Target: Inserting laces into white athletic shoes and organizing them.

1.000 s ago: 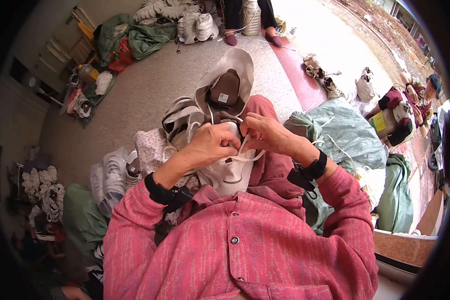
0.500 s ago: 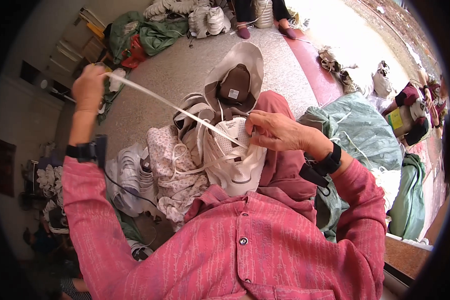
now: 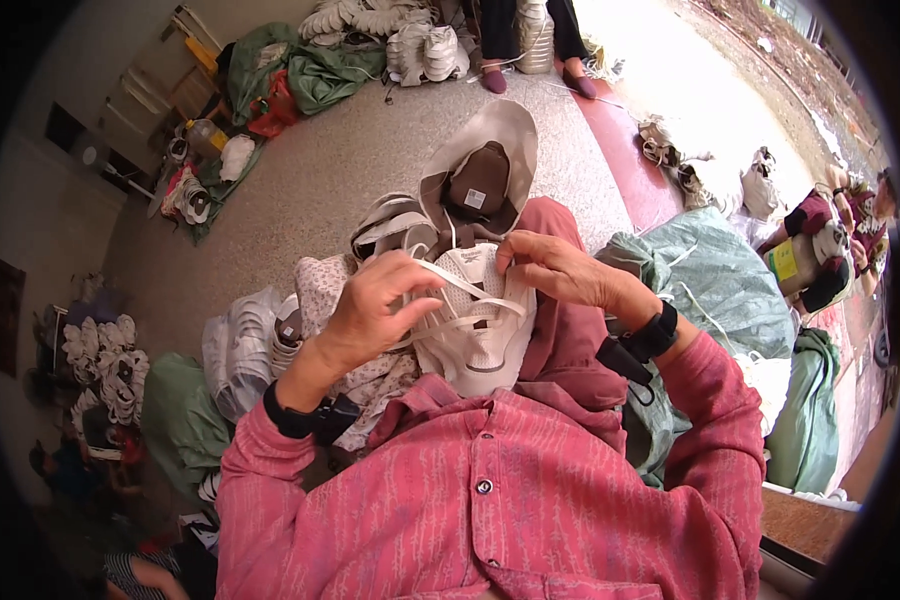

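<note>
A pale shoe upper lies on my lap, toe toward me, its perforated tongue showing between the lacing edges. Beyond the tongue, its flared beige collar surrounds a dark brown lining with a white label. A flat white shoelace crosses the front and forms a loose loop beside the tongue. My left hand is just left of the lacing, thumb and forefinger apart, with the loop beside its fingertips. On the other side, my right hand pinches the upper's edge near the top of the tongue. Its fingertips are partly hidden.
Another beige shoe upper rests left of the collar, by a floral cloth. A green sack lies at my right, another at my left. A person's legs and stacked uppers are at the far side.
My left hand has come down and right from the far left to beside the shoe. The stretched shoelace has gone slack into a loop; my right hand stays at the upper's edge.
</note>
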The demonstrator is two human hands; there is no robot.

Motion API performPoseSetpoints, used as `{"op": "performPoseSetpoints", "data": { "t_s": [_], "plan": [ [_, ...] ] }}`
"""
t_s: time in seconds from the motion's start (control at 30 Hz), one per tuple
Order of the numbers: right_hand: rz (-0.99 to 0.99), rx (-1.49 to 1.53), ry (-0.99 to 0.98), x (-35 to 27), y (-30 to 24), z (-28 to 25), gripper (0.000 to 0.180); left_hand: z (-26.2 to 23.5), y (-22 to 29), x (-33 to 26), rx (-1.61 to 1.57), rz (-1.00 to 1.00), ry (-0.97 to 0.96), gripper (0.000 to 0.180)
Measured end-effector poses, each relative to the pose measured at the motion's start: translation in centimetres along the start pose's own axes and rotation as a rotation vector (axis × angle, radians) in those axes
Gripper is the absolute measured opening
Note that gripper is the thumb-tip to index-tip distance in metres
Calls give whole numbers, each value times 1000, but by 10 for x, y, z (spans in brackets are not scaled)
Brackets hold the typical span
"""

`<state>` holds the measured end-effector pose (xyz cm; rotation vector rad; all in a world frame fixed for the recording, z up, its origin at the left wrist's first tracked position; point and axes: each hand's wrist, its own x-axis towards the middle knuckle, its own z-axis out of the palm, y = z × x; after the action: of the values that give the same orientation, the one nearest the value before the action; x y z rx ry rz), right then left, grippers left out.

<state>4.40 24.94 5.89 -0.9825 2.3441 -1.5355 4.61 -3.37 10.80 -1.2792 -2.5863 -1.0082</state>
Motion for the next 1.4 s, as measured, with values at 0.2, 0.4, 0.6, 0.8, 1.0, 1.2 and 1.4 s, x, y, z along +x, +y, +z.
{"op": "performPoseSetpoints", "data": {
  "t_s": [0.2,0.4,0.6,0.8,1.0,1.2,1.4],
  "plan": [
    [60,58,-17,3,-4,1,22,11,-7,37,192,247,-130,20],
    [18,-17,15,5,-1,5,20,17,-10,63,395,459,-64,19],
    [-17,-83,36,7,-2,6,29,-7,-12,82,638,415,189,12],
    [36,-334,24,9,-21,16,37,3,-8,-17,-319,-491,-143,26],
    [-127,-652,178,8,-12,28,22,6,-15,-93,-1458,-1092,-314,45],
    [-225,-989,307,13,-30,34,14,24,-11,-102,-1522,-745,30,50],
    [-197,-777,308,22,-16,47,11,35,-3,-59,-314,-217,92,36]
  ]
}}
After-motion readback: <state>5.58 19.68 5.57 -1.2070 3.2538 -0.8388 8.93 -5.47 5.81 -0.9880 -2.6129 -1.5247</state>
